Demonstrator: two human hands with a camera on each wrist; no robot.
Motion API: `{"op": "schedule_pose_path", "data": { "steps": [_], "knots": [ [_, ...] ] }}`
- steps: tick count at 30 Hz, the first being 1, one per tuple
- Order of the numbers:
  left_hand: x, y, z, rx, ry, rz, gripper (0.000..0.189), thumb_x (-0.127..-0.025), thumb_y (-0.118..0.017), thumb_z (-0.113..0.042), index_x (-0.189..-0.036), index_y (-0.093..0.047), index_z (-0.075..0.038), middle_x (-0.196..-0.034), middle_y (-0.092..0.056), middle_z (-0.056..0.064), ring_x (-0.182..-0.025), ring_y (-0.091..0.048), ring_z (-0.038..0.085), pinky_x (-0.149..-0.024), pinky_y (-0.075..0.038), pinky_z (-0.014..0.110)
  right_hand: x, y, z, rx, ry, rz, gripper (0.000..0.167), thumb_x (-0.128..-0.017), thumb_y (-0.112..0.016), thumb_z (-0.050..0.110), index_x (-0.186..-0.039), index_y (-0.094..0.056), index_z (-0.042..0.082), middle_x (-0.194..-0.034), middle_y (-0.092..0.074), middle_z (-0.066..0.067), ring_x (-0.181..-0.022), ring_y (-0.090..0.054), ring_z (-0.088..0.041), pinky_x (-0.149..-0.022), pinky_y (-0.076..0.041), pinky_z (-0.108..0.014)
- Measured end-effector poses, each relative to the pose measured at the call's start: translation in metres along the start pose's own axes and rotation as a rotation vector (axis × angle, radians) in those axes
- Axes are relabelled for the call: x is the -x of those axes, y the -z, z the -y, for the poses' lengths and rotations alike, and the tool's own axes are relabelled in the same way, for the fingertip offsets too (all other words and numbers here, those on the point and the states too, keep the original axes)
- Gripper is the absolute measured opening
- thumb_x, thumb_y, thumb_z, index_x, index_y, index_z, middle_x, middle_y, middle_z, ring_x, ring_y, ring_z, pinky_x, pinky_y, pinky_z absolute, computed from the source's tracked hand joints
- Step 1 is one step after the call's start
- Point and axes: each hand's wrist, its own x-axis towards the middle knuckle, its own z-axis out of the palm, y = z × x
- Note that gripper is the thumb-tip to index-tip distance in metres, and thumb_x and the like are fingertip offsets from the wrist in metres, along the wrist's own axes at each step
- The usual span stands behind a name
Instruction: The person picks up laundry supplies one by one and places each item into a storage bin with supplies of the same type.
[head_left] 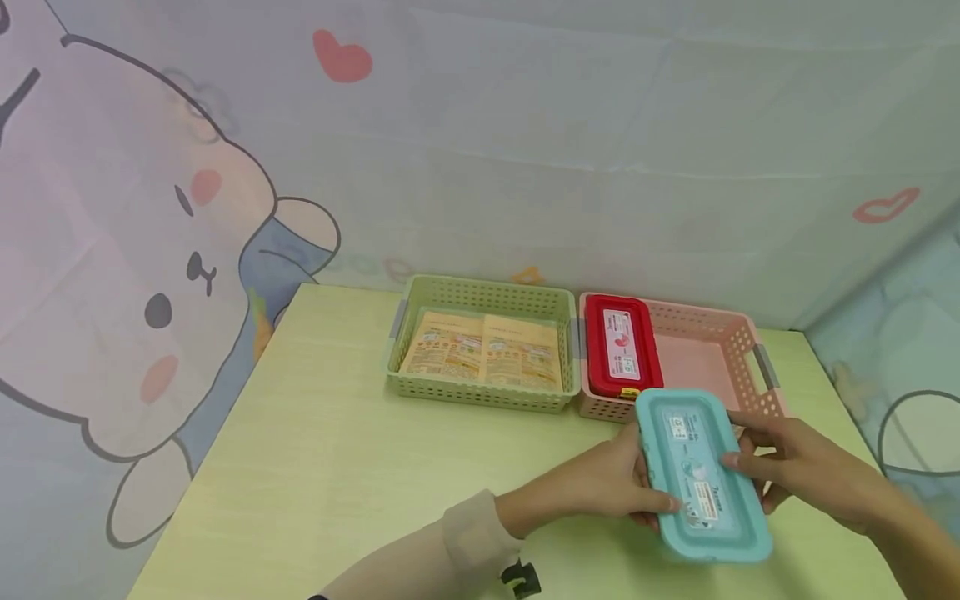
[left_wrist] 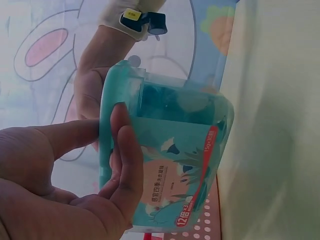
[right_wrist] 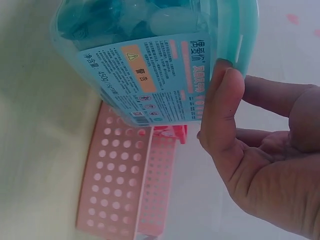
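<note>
Both hands hold a clear plastic box of laundry pods (head_left: 678, 467) with a teal lid, tilted above the table in front of the pink basket. My left hand (head_left: 618, 479) grips its left side, thumb on the lid. On the opposite side my right hand (head_left: 806, 462) pinches the lid's rim, thumb on top and fingers beneath. Blue pods show through the clear wall (left_wrist: 175, 102) in the left wrist view. A printed label with a warning mark (right_wrist: 145, 80) faces the right wrist camera. The box's underside is hidden in the head view.
A pink basket (head_left: 750, 333) at the back right holds a red-lidded box (head_left: 622, 346) in its left part. Beside it stands a green basket (head_left: 480, 400) with two yellowish printed packets (head_left: 483, 350). A patterned curtain (head_left: 562, 167) hangs behind the pale green table (head_left: 322, 467).
</note>
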Motion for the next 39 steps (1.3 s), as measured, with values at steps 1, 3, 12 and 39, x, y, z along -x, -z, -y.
{"op": "schedule_pose_path", "data": {
  "steps": [1,3,12,39],
  "knots": [
    [0.001,0.0,-0.002,0.003,-0.005,-0.007,0.087,-0.095,-0.077,0.003,-0.16,-0.022,-0.015,-0.085,-0.073,-0.003,-0.059,-0.072,0.014,-0.06,-0.063,0.034,0.001,0.001,0.001,0.006,0.009,-0.009,0.068,-0.107,-0.062,0.01,-0.16,-0.027,-0.014,-0.091,-0.057,-0.015,-0.075,-0.073,-0.028,-0.059,-0.063,-0.048],
    [0.002,-0.001,-0.005,0.02,-0.027,-0.021,0.093,-0.094,-0.077,0.004,-0.162,-0.018,-0.018,-0.091,-0.073,-0.003,-0.062,-0.073,0.014,-0.061,-0.064,0.035,0.004,0.002,0.004,0.018,0.029,-0.027,0.07,-0.107,-0.062,0.01,-0.161,-0.024,-0.013,-0.091,-0.057,-0.014,-0.073,-0.073,-0.028,-0.058,-0.062,-0.048],
    [0.006,-0.005,-0.014,-0.017,-0.095,-0.104,0.091,-0.096,-0.077,0.0,-0.164,-0.02,-0.017,-0.096,-0.063,-0.004,-0.067,-0.073,0.009,-0.066,-0.064,0.031,0.01,0.004,0.011,0.08,0.089,-0.145,0.069,-0.107,-0.063,0.007,-0.163,-0.027,-0.007,-0.088,-0.056,-0.012,-0.067,-0.069,-0.027,-0.054,-0.06,-0.043],
    [-0.006,0.01,-0.019,0.018,-0.219,-0.238,0.096,-0.096,-0.08,-0.007,-0.17,-0.022,-0.026,-0.099,-0.06,-0.002,-0.071,-0.072,0.007,-0.07,-0.064,0.031,0.004,0.009,0.029,0.176,0.155,-0.342,0.059,-0.107,-0.063,0.009,-0.159,-0.038,-0.007,-0.091,-0.055,-0.009,-0.063,-0.067,-0.025,-0.057,-0.057,-0.034]
  ]
}}
